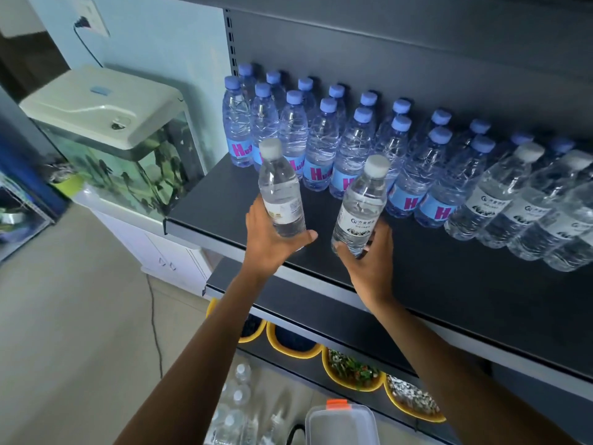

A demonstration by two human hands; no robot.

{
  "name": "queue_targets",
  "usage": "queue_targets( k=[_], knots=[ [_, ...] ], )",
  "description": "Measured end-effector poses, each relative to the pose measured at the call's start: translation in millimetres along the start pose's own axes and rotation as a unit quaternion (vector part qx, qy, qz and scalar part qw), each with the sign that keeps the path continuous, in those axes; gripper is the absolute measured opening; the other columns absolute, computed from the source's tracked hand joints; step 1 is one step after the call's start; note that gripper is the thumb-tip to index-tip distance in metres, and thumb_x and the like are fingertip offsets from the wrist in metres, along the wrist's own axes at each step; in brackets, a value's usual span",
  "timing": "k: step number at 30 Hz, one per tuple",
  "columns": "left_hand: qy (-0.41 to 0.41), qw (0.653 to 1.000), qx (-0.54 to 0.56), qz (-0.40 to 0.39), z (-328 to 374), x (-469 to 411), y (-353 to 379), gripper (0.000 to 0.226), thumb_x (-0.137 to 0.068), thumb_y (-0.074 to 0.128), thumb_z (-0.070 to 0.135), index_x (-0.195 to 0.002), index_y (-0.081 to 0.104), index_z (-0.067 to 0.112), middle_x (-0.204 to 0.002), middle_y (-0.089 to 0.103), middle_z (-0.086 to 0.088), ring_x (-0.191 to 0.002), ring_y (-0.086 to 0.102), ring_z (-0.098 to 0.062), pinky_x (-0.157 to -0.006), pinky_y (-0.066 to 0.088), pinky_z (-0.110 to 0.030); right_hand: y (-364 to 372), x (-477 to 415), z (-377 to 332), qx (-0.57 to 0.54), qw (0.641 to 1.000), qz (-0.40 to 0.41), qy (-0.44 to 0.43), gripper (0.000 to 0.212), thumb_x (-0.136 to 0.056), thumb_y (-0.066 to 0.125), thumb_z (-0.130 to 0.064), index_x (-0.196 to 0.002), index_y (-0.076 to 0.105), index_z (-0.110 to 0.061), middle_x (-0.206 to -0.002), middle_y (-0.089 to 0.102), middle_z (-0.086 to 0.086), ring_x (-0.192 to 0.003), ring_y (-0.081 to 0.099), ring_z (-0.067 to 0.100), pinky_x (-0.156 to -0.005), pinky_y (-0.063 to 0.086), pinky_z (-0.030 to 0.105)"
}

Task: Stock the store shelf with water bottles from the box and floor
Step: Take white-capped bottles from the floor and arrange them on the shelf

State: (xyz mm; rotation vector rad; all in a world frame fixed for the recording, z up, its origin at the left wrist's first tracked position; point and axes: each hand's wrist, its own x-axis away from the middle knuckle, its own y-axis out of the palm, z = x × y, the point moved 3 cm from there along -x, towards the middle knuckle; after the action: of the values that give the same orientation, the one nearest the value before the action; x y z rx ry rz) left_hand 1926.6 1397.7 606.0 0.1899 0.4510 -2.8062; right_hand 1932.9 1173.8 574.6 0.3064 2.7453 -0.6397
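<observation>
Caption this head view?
Left hand holds one clear white-capped plastic water bottle, right hand another bottle, at a dark shelf of blue-capped bottles.

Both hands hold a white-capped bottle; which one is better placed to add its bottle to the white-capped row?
Probably the right hand: its bottle is nearer the white-capped row, off to the right. The left hand sits farther away, before the blue-capped bottles.
</observation>
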Motion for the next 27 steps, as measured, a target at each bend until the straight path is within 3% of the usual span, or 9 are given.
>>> queue_targets(
  k=[2, 6, 10, 15, 18, 20, 22, 24, 27],
  knots=[
    [-0.031, 0.999, -0.012, 0.032, 0.0, 4.3, -0.4, 0.083, -0.058, 0.091, 0.050, -0.128, 0.049, 0.032, -0.120, 0.059, 0.009, -0.114, 0.060, -0.012, -0.099, 0.054, -0.047, 0.2, 0.2, 0.8, -0.002, 1.000, -0.005, 0.004, 0.077, -0.073, 0.081, -0.039, -0.141, 0.046, -0.026, -0.124, 0.048, -0.011, -0.119, 0.057, 0.024, -0.092, 0.054, 0.055],
    [-0.017, 0.999, -0.013, -0.031, 1.9, 6.9, -5.4, 0.076, -0.077, 0.088, 0.029, -0.136, 0.041, 0.033, -0.117, 0.064, 0.022, -0.104, 0.066, 0.001, -0.094, 0.057, -0.035, 0.1, 0.9, 1.0, -0.005, 1.000, -0.007, 0.005, 0.078, -0.073, 0.081, -0.038, -0.142, 0.046, -0.027, -0.124, 0.048, -0.012, -0.120, 0.057, 0.022, -0.095, 0.053, 0.054],
    [-0.001, 0.998, 0.010, -0.068, 2.9, 4.5, -3.5, 0.081, -0.081, 0.082, 0.016, -0.141, 0.030, 0.036, -0.127, 0.065, 0.011, -0.109, 0.067, -0.003, -0.098, 0.056, -0.039, 1.3, 1.2, -0.4, -0.004, 1.000, -0.011, 0.010, 0.079, -0.074, 0.081, -0.038, -0.144, 0.044, -0.029, -0.124, 0.047, -0.013, -0.120, 0.056, 0.022, -0.097, 0.052, 0.054],
    [0.027, 0.995, 0.017, -0.096, 2.2, 6.7, 14.8, 0.074, -0.085, 0.075, 0.005, -0.141, 0.030, 0.023, -0.129, 0.058, 0.007, -0.120, 0.060, -0.010, -0.101, 0.054, -0.038, 0.9, 1.4, -2.6, -0.001, 1.000, -0.013, 0.002, 0.080, -0.075, 0.080, -0.037, -0.145, 0.043, -0.027, -0.127, 0.048, -0.010, -0.122, 0.055, 0.022, -0.097, 0.052, 0.054],
    [0.017, 0.996, 0.045, -0.081, 0.4, 11.2, 25.0, 0.078, -0.079, 0.081, 0.007, -0.139, 0.033, 0.022, -0.129, 0.057, -0.002, -0.120, 0.061, -0.014, -0.101, 0.055, -0.046, 0.8, 2.5, -4.1, 0.003, 1.000, -0.015, 0.000, 0.078, -0.076, 0.079, -0.038, -0.145, 0.043, -0.026, -0.128, 0.049, -0.008, -0.122, 0.054, 0.022, -0.097, 0.052, 0.054],
    [-0.022, 0.995, 0.079, -0.053, 0.1, 12.8, 28.2, 0.080, -0.070, 0.090, 0.019, -0.132, 0.040, 0.025, -0.124, 0.062, -0.001, -0.116, 0.064, -0.017, -0.096, 0.058, -0.048, 0.3, 2.6, -4.5, 0.006, 1.000, -0.017, -0.003, 0.078, -0.077, 0.079, -0.038, -0.145, 0.043, -0.027, -0.129, 0.049, -0.008, -0.123, 0.054, 0.021, -0.097, 0.052, 0.053],
    [-0.028, 0.997, 0.068, -0.015, 0.6, 12.4, 29.2, 0.074, -0.065, 0.091, 0.038, -0.123, 0.047, 0.030, -0.121, 0.061, 0.000, -0.114, 0.063, -0.020, -0.091, 0.060, -0.042, 0.1, 3.0, -5.6, 0.005, 1.000, -0.021, -0.007, 0.078, -0.078, 0.080, -0.037, -0.146, 0.042, -0.028, -0.129, 0.049, -0.009, -0.124, 0.053, 0.021, -0.098, 0.051, 0.053],
    [-0.003, 1.000, 0.008, 0.020, 1.8, 10.4, 28.5, 0.068, -0.064, 0.086, 0.047, -0.119, 0.051, 0.030, -0.122, 0.047, 0.002, -0.117, 0.055, -0.019, -0.094, 0.055, -0.032, -0.5, 3.2, -5.8, 0.005, 1.000, -0.023, -0.007, 0.077, -0.078, 0.080, -0.036, -0.145, 0.042, -0.029, -0.130, 0.049, -0.009, -0.124, 0.053, 0.020, -0.098, 0.052, 0.052],
    [0.004, 1.000, 0.000, 0.001, 4.3, 6.6, 23.9, 0.062, -0.073, 0.089, 0.027, -0.122, 0.052, 0.027, -0.120, 0.041, -0.001, -0.121, 0.047, -0.019, -0.089, 0.055, -0.018, -0.9, 3.0, -6.6, 0.007, 1.000, -0.022, -0.008, 0.077, -0.078, 0.079, -0.037, -0.146, 0.042, -0.030, -0.129, 0.050, -0.007, -0.122, 0.055, 0.020, -0.097, 0.053, 0.052]
  ],
)
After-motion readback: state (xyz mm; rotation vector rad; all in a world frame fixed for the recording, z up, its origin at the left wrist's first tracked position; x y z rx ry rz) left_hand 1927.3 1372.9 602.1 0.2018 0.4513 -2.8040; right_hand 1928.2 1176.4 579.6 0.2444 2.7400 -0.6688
